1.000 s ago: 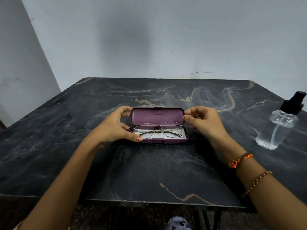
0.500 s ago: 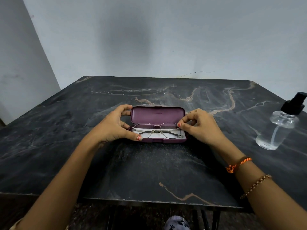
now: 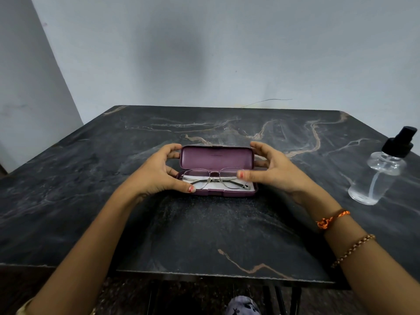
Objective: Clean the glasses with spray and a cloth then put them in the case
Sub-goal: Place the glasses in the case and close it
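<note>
the folded wire-rimmed glasses (image 3: 216,179) lie inside the open purple case (image 3: 217,170), on its white lining. the left hand (image 3: 159,172) grips the case's end to steady it; the right hand (image 3: 270,169) hovers with fingers spread, probably ready to shut the lid.

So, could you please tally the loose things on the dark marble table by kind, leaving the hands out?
Purple hard glasses case, lid open: 1
Thin metal-framed glasses, lying in the case: 1
White cloth lining the case under the glasses: 1
Clear plastic spray bottle with black nozzle: 1
Total: 4
</note>
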The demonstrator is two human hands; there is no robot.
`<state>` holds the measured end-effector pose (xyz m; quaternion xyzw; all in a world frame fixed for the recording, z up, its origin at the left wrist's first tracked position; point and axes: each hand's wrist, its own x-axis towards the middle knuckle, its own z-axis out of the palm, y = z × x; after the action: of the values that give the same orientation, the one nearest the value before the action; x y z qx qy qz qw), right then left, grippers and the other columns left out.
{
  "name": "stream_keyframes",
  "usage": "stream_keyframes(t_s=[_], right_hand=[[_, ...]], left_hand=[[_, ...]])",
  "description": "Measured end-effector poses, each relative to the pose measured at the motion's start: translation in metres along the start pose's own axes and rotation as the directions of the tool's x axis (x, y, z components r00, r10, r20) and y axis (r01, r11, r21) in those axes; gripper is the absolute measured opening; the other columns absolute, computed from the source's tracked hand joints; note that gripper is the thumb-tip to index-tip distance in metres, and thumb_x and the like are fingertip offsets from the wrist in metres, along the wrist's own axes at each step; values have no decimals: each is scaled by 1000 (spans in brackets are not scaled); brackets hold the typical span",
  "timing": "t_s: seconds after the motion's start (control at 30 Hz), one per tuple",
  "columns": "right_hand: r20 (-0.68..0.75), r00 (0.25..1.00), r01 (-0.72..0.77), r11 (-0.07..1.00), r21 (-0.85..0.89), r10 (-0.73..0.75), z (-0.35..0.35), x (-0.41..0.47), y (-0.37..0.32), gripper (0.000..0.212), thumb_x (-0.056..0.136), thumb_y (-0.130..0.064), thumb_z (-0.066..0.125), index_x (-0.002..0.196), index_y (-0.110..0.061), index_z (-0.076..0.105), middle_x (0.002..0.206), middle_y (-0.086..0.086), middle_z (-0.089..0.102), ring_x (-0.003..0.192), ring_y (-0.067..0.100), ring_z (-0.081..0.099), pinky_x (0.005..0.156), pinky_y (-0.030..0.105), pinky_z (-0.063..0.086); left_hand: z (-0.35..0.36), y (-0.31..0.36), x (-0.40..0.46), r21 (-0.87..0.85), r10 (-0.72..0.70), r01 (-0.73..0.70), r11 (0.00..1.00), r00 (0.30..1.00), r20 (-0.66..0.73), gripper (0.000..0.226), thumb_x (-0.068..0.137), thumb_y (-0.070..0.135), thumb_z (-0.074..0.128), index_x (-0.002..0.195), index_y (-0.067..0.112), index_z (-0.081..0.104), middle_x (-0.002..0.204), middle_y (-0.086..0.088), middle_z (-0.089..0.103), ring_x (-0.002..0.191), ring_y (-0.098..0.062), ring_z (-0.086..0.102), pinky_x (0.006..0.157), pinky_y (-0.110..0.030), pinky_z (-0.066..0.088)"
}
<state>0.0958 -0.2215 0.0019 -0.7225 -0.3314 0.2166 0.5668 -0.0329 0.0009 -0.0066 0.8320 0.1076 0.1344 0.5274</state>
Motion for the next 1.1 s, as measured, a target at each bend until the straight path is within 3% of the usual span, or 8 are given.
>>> stream_keyframes(t_s=[0.07, 0.17, 0.27, 0.37, 0.6, 0.8, 0.93, 1.1], right_hand=[[112, 994, 17, 995, -94, -6, -1, -1, 2, 129, 35, -29, 83, 144, -17, 15, 136, 2, 43, 109, 5, 57, 90, 18, 48], [131, 990, 70, 976, -208, -43, -1, -1, 3, 132, 37, -25, 86, 145, -19, 10, 144, 1, 30, 128, 15, 40, 106, 27, 35], [132, 988, 116, 957, -266, -82, -4, -2, 4, 122, 47, -17, 88, 144, -23, 14, 136, -9, 29, 125, 8, 35, 102, 23, 33], [115, 985, 155, 950, -272, -128, -6, -4, 2, 109, 48, -17, 88, 137, -24, 26, 134, -8, 37, 121, 11, 44, 102, 26, 39], [75, 952, 306, 924, -231, -297, -4, -10, -2, 62, 53, -9, 86, 95, -25, 44, 104, -4, 53, 100, 12, 57, 75, 17, 54], [87, 941, 334, 848, -411, -328, -3, -13, -6, 43, 56, -17, 84, 80, -25, 50, 88, -8, 54, 93, 21, 57, 82, 41, 53], [91, 942, 332, 851, -407, -324, -2, -13, -8, 41, 55, -17, 85, 76, -27, 51, 88, -6, 56, 92, 20, 57, 81, 40, 54], [81, 959, 282, 889, -360, -272, -3, -10, -7, 37, 54, -11, 85, 72, -25, 55, 86, -4, 59, 94, 20, 59, 81, 34, 54]], left_hand=[[0, 1, -1, -7, 3, -3, 1000, 1000, 8, 103, 45, 9, 85, 131, 23, 31, 122, 5, 44, 61, 4, 62, 52, -12, 49], [-1, 4, -3, -32, -2, 3, 999, 999, 36, 110, 35, 21, 84, 131, 26, 31, 123, 7, 43, 70, -4, 63, 55, -15, 51], [-2, 5, -4, -26, -5, 6, 1000, 998, 65, 111, 38, 14, 85, 132, 28, 28, 117, 15, 43, 81, -9, 62, 58, -16, 52], [-1, 5, -4, -2, 10, -10, 1000, 998, 58, 108, 44, 6, 85, 132, 30, 28, 112, 22, 43, 88, -13, 60, 61, -19, 54], [-3, 4, -4, 18, 64, -65, 998, 997, 46, 78, 48, 8, 85, 111, 39, 51, 123, -1, 50, 93, -20, 61, 74, -28, 56], [-4, 5, -5, 100, 113, -118, 988, 992, 58, 51, 51, 18, 85, 91, 42, 64, 113, 11, 52, 97, -12, 56, 73, -17, 48], [-4, 7, -5, 102, 84, -93, 990, 992, 91, 49, 52, 21, 85, 91, 41, 64, 114, 11, 58, 97, -20, 60, 83, -35, 53], [-4, 9, -6, 139, 92, -101, 985, 993, 73, 49, 50, 19, 85, 90, 39, 66, 106, 11, 65, 92, -21, 64, 82, -35, 55]])
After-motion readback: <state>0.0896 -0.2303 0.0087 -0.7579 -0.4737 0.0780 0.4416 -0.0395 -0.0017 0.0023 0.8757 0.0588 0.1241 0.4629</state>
